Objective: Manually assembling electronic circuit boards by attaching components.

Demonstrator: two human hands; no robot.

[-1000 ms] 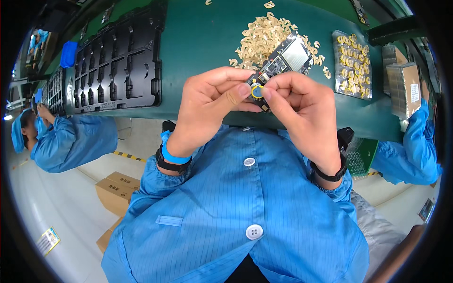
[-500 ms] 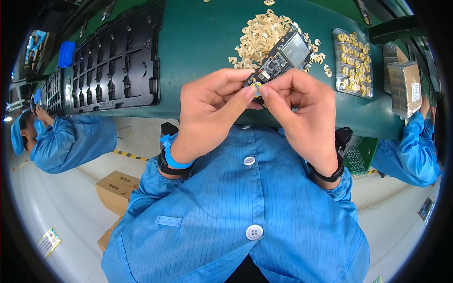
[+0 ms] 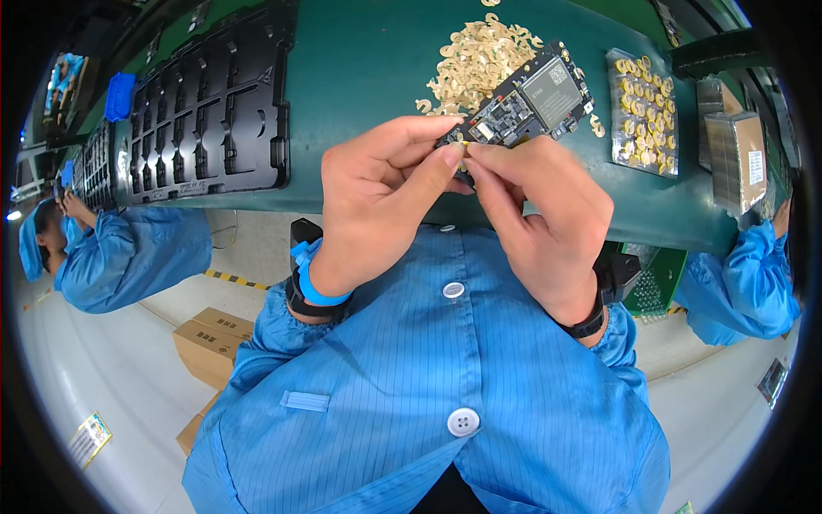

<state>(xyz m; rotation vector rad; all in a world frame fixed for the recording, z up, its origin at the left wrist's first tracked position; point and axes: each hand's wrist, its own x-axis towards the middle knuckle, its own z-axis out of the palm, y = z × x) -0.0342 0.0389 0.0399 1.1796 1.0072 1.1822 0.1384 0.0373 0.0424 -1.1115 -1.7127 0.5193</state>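
Observation:
A black circuit board (image 3: 507,118) with a large silver shield is held slanting over the bench, its lower left end between my hands. My left hand (image 3: 381,176) is closed on that end, thumb on top and fingers along the edge and beneath. My right hand (image 3: 548,201) is closed in a pinch over the same end, its thumb and fingertip meeting beside my left thumb. A small yellowish bit shows between the fingertips, too covered to name. Behind the board lies a heap of cream, C-shaped flat pieces (image 3: 475,64).
A black moulded tray (image 3: 278,111) lies left on the green bench (image 3: 360,77). At right are a clear tray of yellow-rimmed round parts (image 3: 618,158) and a wrapped box (image 3: 738,163). Co-workers in blue sit at both sides. A blue bin (image 3: 119,97) stands far left.
The board has shifted slightly right, showing more of its shield. My right hand's fingers have drawn into a tighter pinch, and the round yellow-edged part seen between the thumbs is now mostly covered.

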